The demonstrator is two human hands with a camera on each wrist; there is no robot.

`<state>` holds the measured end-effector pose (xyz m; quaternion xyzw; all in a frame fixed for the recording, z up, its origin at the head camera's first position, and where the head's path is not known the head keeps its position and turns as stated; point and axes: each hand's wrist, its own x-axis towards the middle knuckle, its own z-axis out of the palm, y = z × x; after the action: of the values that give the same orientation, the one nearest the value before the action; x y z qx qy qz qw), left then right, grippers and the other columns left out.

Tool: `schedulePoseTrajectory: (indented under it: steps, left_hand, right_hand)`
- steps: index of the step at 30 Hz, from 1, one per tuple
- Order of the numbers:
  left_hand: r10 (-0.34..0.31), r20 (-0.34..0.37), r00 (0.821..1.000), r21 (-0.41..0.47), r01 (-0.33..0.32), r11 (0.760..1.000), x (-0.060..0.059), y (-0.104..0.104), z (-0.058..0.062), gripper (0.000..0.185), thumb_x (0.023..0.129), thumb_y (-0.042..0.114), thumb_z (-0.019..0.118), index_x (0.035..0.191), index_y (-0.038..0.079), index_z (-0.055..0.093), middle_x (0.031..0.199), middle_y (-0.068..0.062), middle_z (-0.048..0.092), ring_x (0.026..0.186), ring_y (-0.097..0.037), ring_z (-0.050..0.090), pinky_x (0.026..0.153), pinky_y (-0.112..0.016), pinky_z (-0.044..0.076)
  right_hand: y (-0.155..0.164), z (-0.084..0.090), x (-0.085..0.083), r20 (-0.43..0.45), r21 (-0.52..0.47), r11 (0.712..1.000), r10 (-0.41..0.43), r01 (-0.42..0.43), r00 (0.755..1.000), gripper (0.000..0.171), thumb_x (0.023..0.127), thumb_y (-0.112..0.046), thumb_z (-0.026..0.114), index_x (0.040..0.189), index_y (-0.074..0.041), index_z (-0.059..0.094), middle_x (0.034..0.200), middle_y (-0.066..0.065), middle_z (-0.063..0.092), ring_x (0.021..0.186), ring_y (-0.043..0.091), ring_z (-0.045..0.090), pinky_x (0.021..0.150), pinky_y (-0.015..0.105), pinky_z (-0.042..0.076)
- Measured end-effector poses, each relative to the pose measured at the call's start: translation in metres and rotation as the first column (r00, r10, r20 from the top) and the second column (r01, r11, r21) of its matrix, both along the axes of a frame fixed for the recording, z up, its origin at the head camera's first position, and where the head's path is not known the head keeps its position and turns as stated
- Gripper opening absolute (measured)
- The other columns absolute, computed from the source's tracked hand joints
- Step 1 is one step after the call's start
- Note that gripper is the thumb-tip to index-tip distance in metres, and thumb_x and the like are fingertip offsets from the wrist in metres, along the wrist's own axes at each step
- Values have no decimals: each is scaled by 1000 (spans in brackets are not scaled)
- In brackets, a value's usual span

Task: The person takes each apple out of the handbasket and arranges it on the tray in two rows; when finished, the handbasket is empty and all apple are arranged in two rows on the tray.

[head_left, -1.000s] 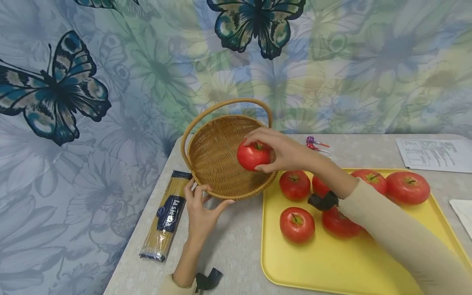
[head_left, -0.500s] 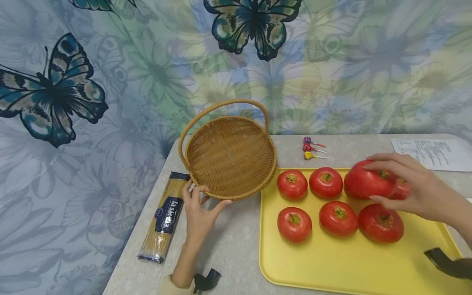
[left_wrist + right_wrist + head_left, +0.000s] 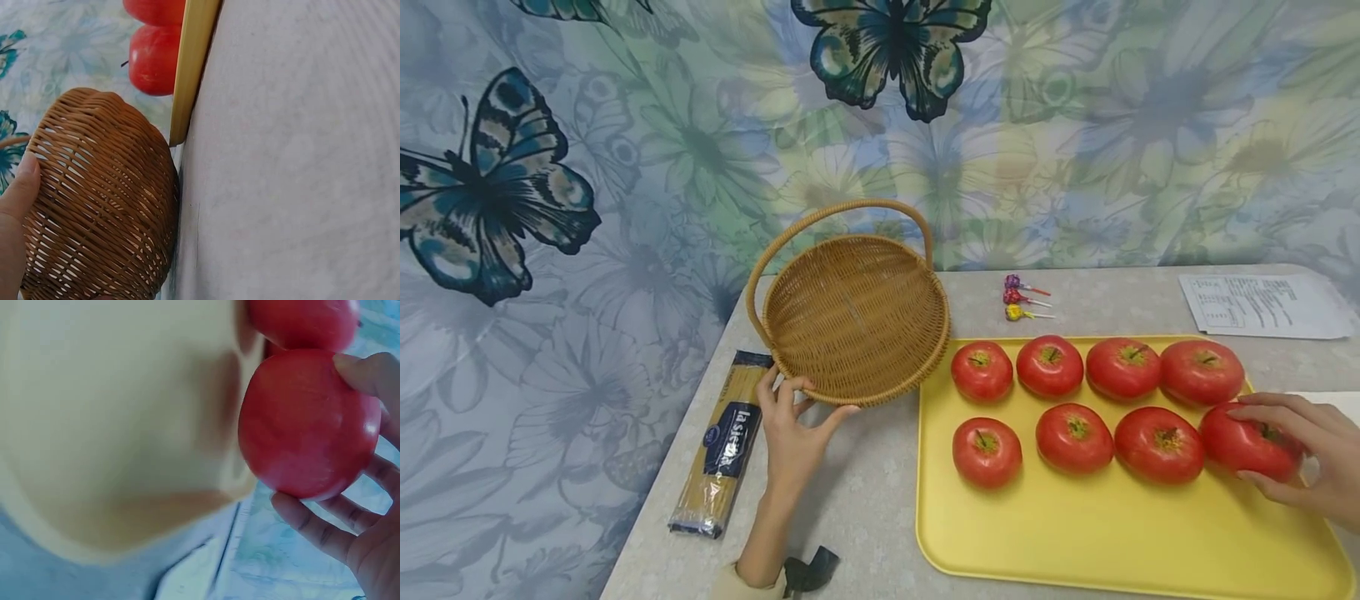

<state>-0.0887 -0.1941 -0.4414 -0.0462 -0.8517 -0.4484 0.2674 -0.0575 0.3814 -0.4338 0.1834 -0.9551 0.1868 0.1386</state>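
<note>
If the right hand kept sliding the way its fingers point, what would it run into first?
The right hand already grips the end tomato in the front row on the yellow tray, fingers pointing left along that row. Pushed on, that tomato would probably bump its neighbour first; they look nearly touching.

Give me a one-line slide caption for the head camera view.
Right hand grips a tomato on the yellow tray; left hand holds the basket rim.
</note>
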Motion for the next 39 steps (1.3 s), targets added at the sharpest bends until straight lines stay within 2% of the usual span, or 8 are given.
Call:
schedulePoseTrajectory:
  steps: [8, 14, 24, 29, 31, 33, 36, 39]
  left_hand:
    - [2, -3, 1000, 3, -2, 1000, 12, 15, 29, 56, 63, 1, 90, 99, -8, 48, 141, -38, 25, 124, -48, 43, 84, -50, 59]
    - [-1, -11, 1000, 6, 1, 1000, 14, 17, 35, 54, 64, -1, 89, 98, -8, 48, 139, -38, 27, 125, -50, 43, 82, -52, 58]
    - [28, 28, 999, 2, -28, 1000, 0, 2, 11, 58, 66, 10, 91, 103, -2, 49, 144, -31, 28, 134, -44, 37, 84, -45, 60]
    - [27, 81, 996, 1, -27, 1000, -5, -3, 10, 59, 71, 24, 89, 107, 3, 48, 143, -25, 30, 135, -36, 37, 86, -40, 60]
    - [26, 96, 995, -3, -25, 1000, -5, -4, 12, 59, 72, 26, 88, 107, 3, 46, 142, -25, 30, 134, -36, 39, 87, -39, 60]
    - [26, 114, 993, -17, -24, 1000, -5, -4, 13, 60, 73, 27, 88, 108, 3, 45, 142, -24, 29, 133, -36, 40, 87, -40, 60]
    - [24, 138, 990, -46, -18, 999, -4, -4, 13, 62, 73, 28, 88, 110, 4, 44, 145, -25, 26, 133, -38, 40, 87, -40, 60]
    - [34, 160, 987, -83, -21, 996, -3, -3, 14, 63, 74, 31, 87, 112, 5, 44, 148, -26, 24, 134, -40, 40, 88, -41, 59]
  right_hand:
    - [-3, -10, -1, -15, -10, 998, 60, -60, 998, 92, 31, -11, 97, 115, -17, 63, 113, 7, 56, 99, -1, 32, 84, 0, 17]
    - [-5, -13, 2, 7, -17, 998, 54, -54, 998, 95, 33, -10, 97, 121, -14, 61, 117, 12, 55, 100, 21, 41, 93, -3, 7]
    - [-5, -16, 6, 4, -47, 995, 84, -84, 996, 95, 41, -12, 96, 128, -11, 58, 128, 22, 49, 103, 40, 44, 102, -2, 1]
    - [-5, -19, 8, 2, -70, 995, 69, -68, 998, 92, 43, -17, 96, 127, -10, 59, 129, 27, 46, 104, 44, 43, 100, -5, 3]
    - [-5, -20, 9, 14, -76, 996, 53, -52, 998, 90, 46, -16, 95, 128, -10, 58, 129, 29, 45, 105, 47, 42, 111, 4, 6]
    - [-7, -21, 12, 44, -73, 997, 28, -24, 999, 90, 51, -16, 94, 132, -12, 55, 132, 30, 42, 108, 50, 40, 124, 27, 10]
    - [-9, -22, 18, 55, -76, 997, -9, 13, 998, 85, 61, -19, 91, 136, -13, 52, 135, 33, 39, 114, 57, 36, 119, 64, 11]
    - [-12, -21, 24, 47, -52, 997, -50, 52, 998, 79, 71, -31, 86, 140, -17, 50, 141, 31, 36, 125, 57, 32, 117, 69, 9]
